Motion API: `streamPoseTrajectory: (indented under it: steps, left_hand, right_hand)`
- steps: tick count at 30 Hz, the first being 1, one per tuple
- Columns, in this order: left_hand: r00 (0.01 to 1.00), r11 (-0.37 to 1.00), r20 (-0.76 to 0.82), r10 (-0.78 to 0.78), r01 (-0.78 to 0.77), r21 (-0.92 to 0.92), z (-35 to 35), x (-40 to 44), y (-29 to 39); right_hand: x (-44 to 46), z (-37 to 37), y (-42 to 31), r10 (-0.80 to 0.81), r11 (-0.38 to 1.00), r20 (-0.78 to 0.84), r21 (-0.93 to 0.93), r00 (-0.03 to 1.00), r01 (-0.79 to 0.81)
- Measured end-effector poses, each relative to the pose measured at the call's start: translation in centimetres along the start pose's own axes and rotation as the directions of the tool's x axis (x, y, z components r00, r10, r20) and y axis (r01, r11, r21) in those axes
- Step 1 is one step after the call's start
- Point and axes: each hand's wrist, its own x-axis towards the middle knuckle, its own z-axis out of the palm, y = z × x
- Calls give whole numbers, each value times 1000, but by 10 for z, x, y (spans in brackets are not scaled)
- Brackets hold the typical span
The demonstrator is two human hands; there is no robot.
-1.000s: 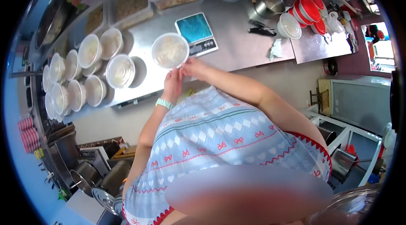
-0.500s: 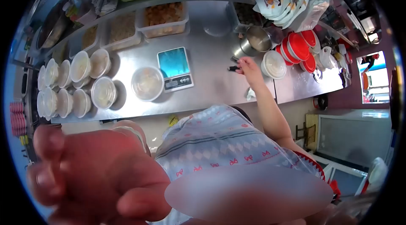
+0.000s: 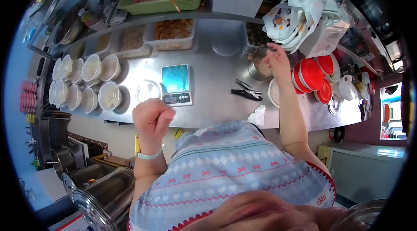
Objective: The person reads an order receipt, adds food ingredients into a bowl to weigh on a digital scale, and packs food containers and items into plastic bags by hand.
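My left hand (image 3: 154,120) is closed in a loose fist at the table's front edge, just below a clear round container or lid (image 3: 147,91); nothing shows in it. Beside that container is a digital kitchen scale (image 3: 177,84) with a blue-looking plate. My right hand (image 3: 277,59) is raised over a metal pot (image 3: 259,67), its fingers apart and bent. Left of my right forearm, a black-handled tool (image 3: 246,92), possibly scissors, lies on the steel table. A white lidded tub (image 3: 273,93) is partly hidden by that forearm.
Several lidded bowls (image 3: 109,96) stand at the left. Food bins (image 3: 169,35) line the back, under a shelf with a green basket (image 3: 182,3). Red-lidded tubs (image 3: 311,74) and plastic bags (image 3: 299,16) are at the right. A crumpled tissue (image 3: 257,115) lies near the front edge.
My left hand has moved from close to the camera to the table's front edge and curled up. My right hand has let go of the black-handled tool and moved up toward the pot.
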Motion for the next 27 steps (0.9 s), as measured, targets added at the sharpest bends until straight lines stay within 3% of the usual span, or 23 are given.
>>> streamPoseTrajectory:
  steps: [1,2,3,5,6,7,9,11,13,15,16,19,21,22,23,25,27]
  left_hand:
    - [988,989,130,-87,101,-108,-6,-10,-9]
    - [944,967,214,-252,250,37,-9,-13,-7]
    - [942,967,217,-255,253,38,-3,-13,-1]
    - [942,941,13,-337,336,52,20,-6,11]
    - [921,922,94,-379,366,127,18,-20,1]
    - [913,921,149,-380,359,151,17,-31,-9]
    - [892,917,213,-399,385,107,19,-40,-14]
    - [886,910,209,-414,411,62,27,-46,-20]
    - [878,892,160,-450,451,37,33,-45,-21]
    - [843,864,194,-501,501,52,39,-41,-18]
    - [855,877,201,-479,477,64,40,-40,-20]
    - [871,904,249,-423,424,52,44,-25,-13]
    - [900,930,239,-365,364,51,46,-22,-14]
    - [889,920,244,-387,391,36,47,-24,-16]
    - [888,915,226,-399,400,46,47,-23,-16]
    - [879,910,258,-402,415,6,49,-23,-15]
    - [879,911,258,-401,411,16,52,-26,-16]
  right_hand:
    - [4,-1,-11,1,1000,2,6,1000,-1]
    - [8,-3,-19,-153,982,-9,114,988,153]
    - [9,-6,-26,-298,930,-36,216,954,298]
    - [6,-25,-40,-407,899,-155,105,900,424]
    - [10,-38,-38,-546,809,-270,76,793,583]
    - [8,-56,-40,-565,799,-418,-60,712,598]
    - [28,-94,-35,-668,704,-632,-365,393,609]
    - [48,-129,-27,-755,655,-598,-676,269,338]
    - [71,-153,-5,-752,659,-586,-683,302,315]
    - [91,-160,9,-593,788,-571,-555,568,265]
    - [101,-167,19,-589,792,-544,-537,597,292]
    - [106,-165,19,-594,796,-556,-508,581,328]
    - [112,-170,28,-489,857,-733,-304,473,416]
    - [114,-177,34,-579,814,-720,-493,382,306]
    - [116,-185,36,-412,909,-769,-312,489,276]
    - [105,-184,23,-199,913,-788,68,582,403]
    - [88,-189,18,-447,890,-775,-336,447,307]
